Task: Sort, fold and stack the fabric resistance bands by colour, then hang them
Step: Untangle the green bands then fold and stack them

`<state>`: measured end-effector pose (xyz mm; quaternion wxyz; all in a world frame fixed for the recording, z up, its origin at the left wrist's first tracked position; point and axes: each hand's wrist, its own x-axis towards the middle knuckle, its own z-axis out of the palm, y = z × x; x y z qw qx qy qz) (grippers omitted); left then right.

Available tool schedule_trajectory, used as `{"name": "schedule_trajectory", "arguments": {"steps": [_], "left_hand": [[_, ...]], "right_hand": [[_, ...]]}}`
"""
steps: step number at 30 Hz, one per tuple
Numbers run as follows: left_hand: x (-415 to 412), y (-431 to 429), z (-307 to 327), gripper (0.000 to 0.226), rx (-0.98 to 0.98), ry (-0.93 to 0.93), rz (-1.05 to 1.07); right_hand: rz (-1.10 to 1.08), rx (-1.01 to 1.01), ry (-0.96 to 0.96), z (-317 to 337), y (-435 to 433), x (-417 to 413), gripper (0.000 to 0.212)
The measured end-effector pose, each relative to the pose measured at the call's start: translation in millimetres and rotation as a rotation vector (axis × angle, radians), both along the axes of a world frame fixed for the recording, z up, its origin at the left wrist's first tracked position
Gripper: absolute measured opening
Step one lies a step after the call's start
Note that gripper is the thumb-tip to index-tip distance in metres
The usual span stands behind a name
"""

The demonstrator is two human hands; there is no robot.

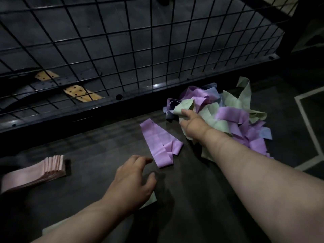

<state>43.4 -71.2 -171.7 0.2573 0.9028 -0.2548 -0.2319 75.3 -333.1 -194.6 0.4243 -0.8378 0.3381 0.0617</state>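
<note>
A tangled pile of purple, green and blue bands [233, 116] lies at the right on the dark floor. My right hand [192, 124] reaches into its left side and grips a green band [184, 106]. One loose purple band [159, 142] lies flat just left of the pile. A neat stack of folded pink bands [33, 174] sits at the far left. My left hand [131, 179] hovers low over the floor with fingers spread and relaxed, above a pale green band [150, 199] that my forearm mostly hides.
A black wire grid panel [122, 41] on a dark frame stands along the back, with tan perforated pieces [78, 92] behind it. White floor lines [308, 123] run at the right. Dark floor [98, 148] stretches between the pink stack and the purple band.
</note>
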Motion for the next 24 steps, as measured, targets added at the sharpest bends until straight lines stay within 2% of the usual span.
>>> {"name": "schedule_trajectory", "arguments": {"steps": [2,4,6,9,15,17,19,21,24], "left_hand": [[0,-1,0,0.045,-0.009,0.007,0.005],[0,-2,1,0.044,-0.021,0.018,0.022],[2,-3,3,0.044,-0.041,0.032,0.033],[2,-7,9,0.042,-0.079,0.061,0.058],[3,-30,60,0.039,-0.189,0.068,0.071],[5,-35,91,0.045,-0.238,0.068,0.06],[7,-36,127,0.036,-0.272,0.065,0.04],[7,-37,169,0.022,-0.309,0.059,0.04],[-2,-34,229,0.023,-0.38,0.067,0.051]], "right_hand": [[-0.233,0.135,-0.205,2,-2,-1,0.044],[-0.422,0.136,-0.368,8,-3,-6,0.03],[-0.516,0.15,-0.507,20,-2,-13,0.032],[-0.44,0.152,-0.601,43,-1,-26,0.037],[-0.314,-0.068,-0.64,128,-14,-45,0.035],[-0.311,-0.065,-0.64,165,-12,-56,0.028],[-0.302,0.007,-0.64,202,-5,-67,0.021],[-0.27,0.125,-0.617,240,5,-81,0.031],[-0.205,0.141,-0.576,296,22,-103,0.061]]}}
